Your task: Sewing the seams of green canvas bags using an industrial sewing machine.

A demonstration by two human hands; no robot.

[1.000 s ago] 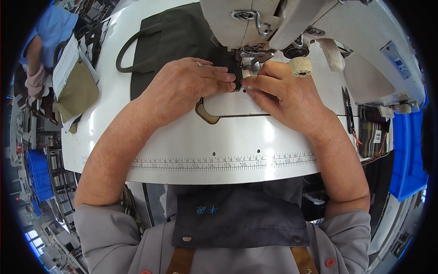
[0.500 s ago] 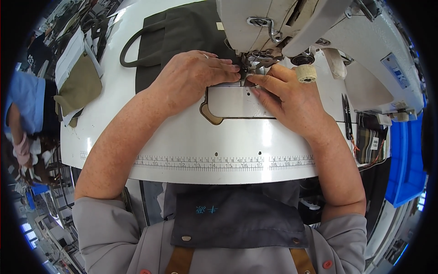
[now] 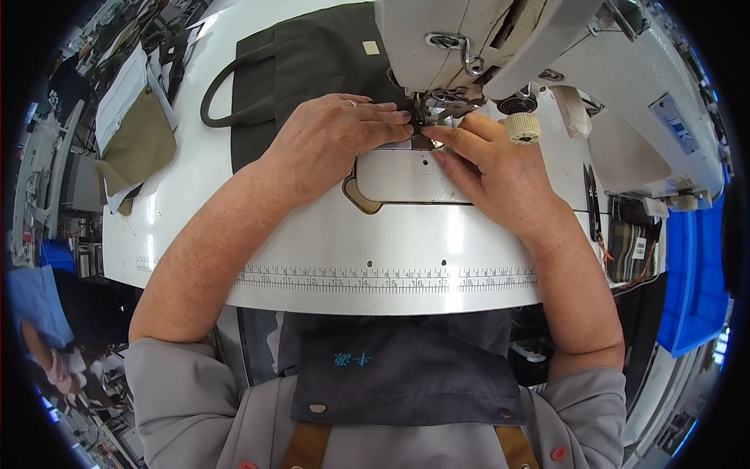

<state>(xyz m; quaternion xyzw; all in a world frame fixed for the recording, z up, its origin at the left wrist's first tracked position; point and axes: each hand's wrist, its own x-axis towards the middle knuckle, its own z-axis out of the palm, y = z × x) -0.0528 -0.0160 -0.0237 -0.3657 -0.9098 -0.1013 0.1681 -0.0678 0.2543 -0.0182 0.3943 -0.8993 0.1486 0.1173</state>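
A dark grey-green fabric bag (image 3: 312,55) with a looped handle (image 3: 212,98) and a small pale label (image 3: 370,48) lies flat left of the sewing machine (image 3: 437,31). Its near right edge runs to the presser foot (image 3: 426,113). My left hand (image 3: 332,133) rests on that edge, fingers stretched out and lying flat, tips beside the foot. On the other side of the foot, my right hand (image 3: 496,160) has thumb and forefinger drawn together at the cloth's edge. What lies between them is too small to make out.
A ruler strip (image 3: 375,279) runs along the table's front edge. Thread snips (image 3: 593,203) and striped cloth (image 3: 631,234) lie at the right, beside a blue bin (image 3: 691,281). Olive and white cloth pieces (image 3: 137,144) hang at the left. Another person (image 3: 47,313) is beyond the table.
The bag and its label have shifted a little left and nearer to me. My left hand has moved slightly with it; my right hand stays by the foot. The other person has moved nearer.
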